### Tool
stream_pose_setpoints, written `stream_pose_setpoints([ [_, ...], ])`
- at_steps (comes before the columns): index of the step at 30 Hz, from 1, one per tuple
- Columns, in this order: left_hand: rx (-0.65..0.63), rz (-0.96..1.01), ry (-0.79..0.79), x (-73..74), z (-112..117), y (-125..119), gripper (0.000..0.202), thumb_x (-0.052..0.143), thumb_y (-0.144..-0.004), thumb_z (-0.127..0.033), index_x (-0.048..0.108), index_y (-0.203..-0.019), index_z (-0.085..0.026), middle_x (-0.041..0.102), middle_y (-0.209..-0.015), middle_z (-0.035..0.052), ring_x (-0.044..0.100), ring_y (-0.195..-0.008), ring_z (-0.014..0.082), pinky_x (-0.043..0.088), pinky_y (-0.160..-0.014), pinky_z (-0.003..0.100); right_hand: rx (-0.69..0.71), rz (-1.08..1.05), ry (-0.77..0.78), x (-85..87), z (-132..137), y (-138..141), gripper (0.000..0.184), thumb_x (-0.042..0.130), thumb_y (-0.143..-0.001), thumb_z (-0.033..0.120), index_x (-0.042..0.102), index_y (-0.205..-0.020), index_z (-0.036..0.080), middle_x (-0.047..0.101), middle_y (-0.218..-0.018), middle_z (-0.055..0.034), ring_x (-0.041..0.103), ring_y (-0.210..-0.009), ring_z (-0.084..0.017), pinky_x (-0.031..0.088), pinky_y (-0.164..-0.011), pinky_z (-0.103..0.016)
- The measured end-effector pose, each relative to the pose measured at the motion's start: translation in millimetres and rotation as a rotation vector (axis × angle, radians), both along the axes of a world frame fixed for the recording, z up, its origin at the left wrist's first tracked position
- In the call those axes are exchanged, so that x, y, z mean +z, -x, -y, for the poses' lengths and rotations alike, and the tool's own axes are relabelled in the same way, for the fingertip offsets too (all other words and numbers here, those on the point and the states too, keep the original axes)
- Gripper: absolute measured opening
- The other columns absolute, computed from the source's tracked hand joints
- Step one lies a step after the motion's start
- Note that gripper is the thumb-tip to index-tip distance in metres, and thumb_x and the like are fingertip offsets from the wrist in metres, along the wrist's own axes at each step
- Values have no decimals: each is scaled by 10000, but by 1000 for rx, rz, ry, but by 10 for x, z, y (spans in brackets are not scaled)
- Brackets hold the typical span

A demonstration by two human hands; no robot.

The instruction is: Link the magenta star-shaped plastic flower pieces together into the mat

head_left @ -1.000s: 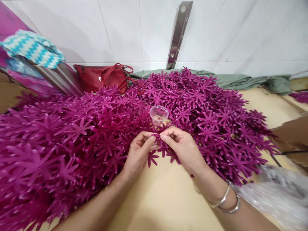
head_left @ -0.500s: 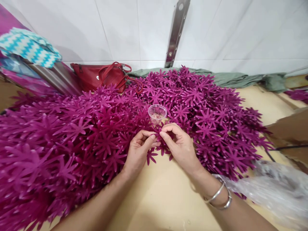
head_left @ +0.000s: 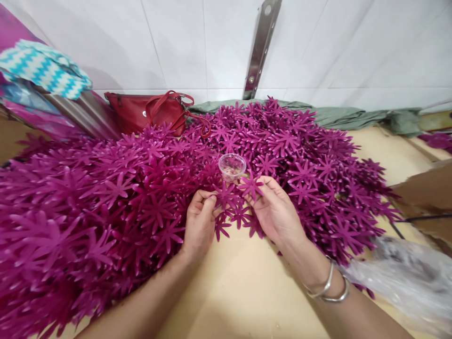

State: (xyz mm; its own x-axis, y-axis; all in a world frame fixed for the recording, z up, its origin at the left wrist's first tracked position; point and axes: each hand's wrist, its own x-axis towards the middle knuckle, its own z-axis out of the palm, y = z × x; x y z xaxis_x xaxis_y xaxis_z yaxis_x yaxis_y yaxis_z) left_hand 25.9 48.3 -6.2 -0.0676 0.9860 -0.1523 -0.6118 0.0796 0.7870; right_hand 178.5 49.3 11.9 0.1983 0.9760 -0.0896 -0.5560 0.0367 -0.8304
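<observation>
A big heap of magenta star-shaped flower pieces (head_left: 106,188) covers the table from the left to the centre right. My left hand (head_left: 199,226) is curled at the heap's near edge, fingertips pinched on a flower piece (head_left: 226,195). My right hand (head_left: 277,212) sits just right of it, fingers bent, gripping another flower piece (head_left: 251,186) by its edge. A small clear plastic cup (head_left: 232,167) stands in the heap just beyond both hands, with something pale inside. Two silver bangles (head_left: 328,288) ring my right wrist.
A red handbag (head_left: 151,113) lies at the back by the white tiled wall. A metal bracket (head_left: 259,47) leans up the wall. Green cloth (head_left: 353,117) runs along the back right. A clear plastic bag (head_left: 406,282) lies at the right. Bare tan tabletop (head_left: 233,292) shows near me.
My hands have drawn slightly apart. The right hand turned and lifted one flower piece up toward the cup, while the left hand kept its pinch on another piece.
</observation>
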Motion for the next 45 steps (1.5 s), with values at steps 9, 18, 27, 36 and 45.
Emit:
stream_pose_setpoints([
  [9,54,45,33,33,-7,11,204,748,-779,-286,610,-916,-222,697,-945,-38,697,-856,135,588,-885,332,134,169,34,82,39,46,393,836,-768,481,674,-1049,258,751,-1052,-27,694,-946,-190,559,-893,-341],
  [18,21,34,-48,-4,-6,17,200,748,-848,-295,616,-983,-230,722,-984,-18,730,-938,161,585,-926,345,37,292,17,-11,30,57,291,897,-705,359,683,-840,217,702,-750,25,586,-661,-118,486,-640,-238],
  [27,-40,-27,-63,23,10,-22,510,863,-769,-256,540,-1163,-259,743,-1034,-13,752,-913,144,586,-883,286,196,526,-13,19,116,56,266,761,-870,452,613,-846,232,539,-610,72,424,-494,-101,337,-458,-230],
  [36,-44,-48,-79,-33,1,-35,568,896,-703,-219,564,-1162,-260,748,-950,-51,729,-859,100,541,-864,222,133,598,-33,53,114,55,261,773,-852,473,675,-886,234,470,-577,80,378,-481,-109,317,-445,-248],
  [45,-7,-29,-75,10,4,-24,532,893,-707,-238,586,-1141,-269,753,-959,-60,718,-881,105,529,-912,247,-143,1360,-419,238,115,-130,431,633,-977,498,602,-637,235,569,-723,-15,500,-792,-213,374,-840,-409],
])
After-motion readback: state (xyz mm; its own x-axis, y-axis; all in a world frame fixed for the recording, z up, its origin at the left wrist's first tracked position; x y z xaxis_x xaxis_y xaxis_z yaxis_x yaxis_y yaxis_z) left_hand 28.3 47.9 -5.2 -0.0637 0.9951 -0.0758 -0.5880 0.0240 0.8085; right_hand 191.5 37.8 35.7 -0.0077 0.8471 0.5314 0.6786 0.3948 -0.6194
